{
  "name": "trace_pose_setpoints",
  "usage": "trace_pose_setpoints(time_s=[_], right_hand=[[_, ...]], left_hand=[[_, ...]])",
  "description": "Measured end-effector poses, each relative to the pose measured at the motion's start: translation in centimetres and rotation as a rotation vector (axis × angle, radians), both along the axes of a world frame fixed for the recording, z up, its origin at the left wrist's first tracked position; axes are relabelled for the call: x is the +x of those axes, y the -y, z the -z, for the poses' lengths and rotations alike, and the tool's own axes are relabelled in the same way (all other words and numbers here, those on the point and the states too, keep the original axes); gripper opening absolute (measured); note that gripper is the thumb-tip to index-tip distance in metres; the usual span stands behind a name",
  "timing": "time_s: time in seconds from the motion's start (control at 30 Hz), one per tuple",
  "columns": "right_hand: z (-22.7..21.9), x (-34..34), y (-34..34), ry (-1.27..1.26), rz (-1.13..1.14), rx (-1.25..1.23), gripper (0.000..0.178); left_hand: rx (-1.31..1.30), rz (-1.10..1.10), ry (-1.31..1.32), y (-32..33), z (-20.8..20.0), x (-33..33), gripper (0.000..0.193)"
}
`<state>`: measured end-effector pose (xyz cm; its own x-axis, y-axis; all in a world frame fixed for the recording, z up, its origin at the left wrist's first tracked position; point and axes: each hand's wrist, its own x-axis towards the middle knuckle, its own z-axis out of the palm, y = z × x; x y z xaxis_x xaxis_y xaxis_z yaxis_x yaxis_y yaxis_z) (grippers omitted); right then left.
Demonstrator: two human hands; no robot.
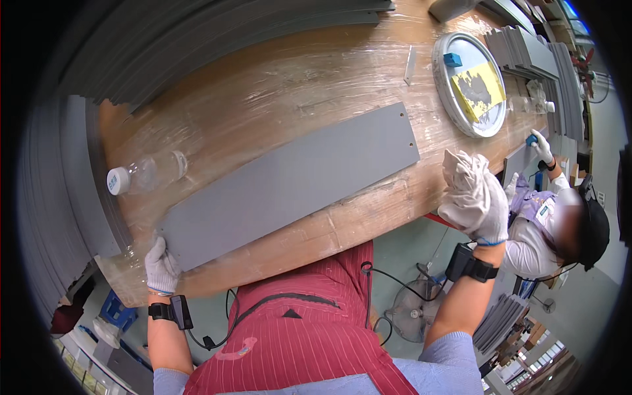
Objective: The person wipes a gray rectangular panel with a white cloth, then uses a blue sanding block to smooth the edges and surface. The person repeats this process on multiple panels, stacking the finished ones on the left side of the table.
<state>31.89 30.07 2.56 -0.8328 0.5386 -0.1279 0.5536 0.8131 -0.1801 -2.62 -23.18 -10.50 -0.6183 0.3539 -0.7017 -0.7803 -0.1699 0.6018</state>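
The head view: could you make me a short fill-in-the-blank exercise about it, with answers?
1. The camera wearer's left hand is at the corner of a long panel colored ____.
2. The wearer's right hand, gripping a crumpled cloth, wears a white ____.
3. The round lid holds a small block colored ____.

Missing words: gray; glove; blue.

Your gloved left hand point(162, 268) touches the left end of a long grey panel point(289, 187) on the plastic-covered tabletop point(296, 79); your gloved right hand point(488, 214) grips a crumpled white cloth point(463, 176) near the round white lid point(469, 56) bearing a yellow sheet point(478, 91) and blue block point(452, 60)
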Motion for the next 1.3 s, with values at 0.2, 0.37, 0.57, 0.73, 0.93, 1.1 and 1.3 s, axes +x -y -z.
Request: trace_pose_setpoints(time_s=[0.2,0.37,0.57,0.73,0.93,1.1,1.3], right_hand=[[7.1,-6.6,0.0,-0.733,0.694,-1.141,0.042],[11.3,-17.8,11.4,-0.353,0.134,0.233,0.058],[11.2,-23.9,25.0,-0.238,-0.025,0.110,0.061],[10.1,-28.2,35.4,-0.207,-0.290,0.067,0.062],[10.5,-30.1,41.9,-0.375,-0.598,-0.187,0.051],[11.1,-27.0,41.4,-0.460,-0.782,-0.277,0.040],[10.8,-24.1,40.7,-0.510,-0.758,-0.280,0.034]], left_hand=[[0.132,0.263,-0.002,-0.9,-2.6,0.2,0.067],[0.286,0.060,0.144,0.4,-0.9,0.7,0.081],[0.421,-0.073,0.146,0.3,-0.1,2.2,0.090],[0.535,-0.096,0.128,0.5,1.2,2.4,0.091],[0.444,-0.268,0.108,0.8,1.8,2.5,0.073],[0.493,-0.184,0.162,2.1,2.8,2.4,0.046],[0.217,-0.004,0.224,0.9,2.1,1.3,0.019]])
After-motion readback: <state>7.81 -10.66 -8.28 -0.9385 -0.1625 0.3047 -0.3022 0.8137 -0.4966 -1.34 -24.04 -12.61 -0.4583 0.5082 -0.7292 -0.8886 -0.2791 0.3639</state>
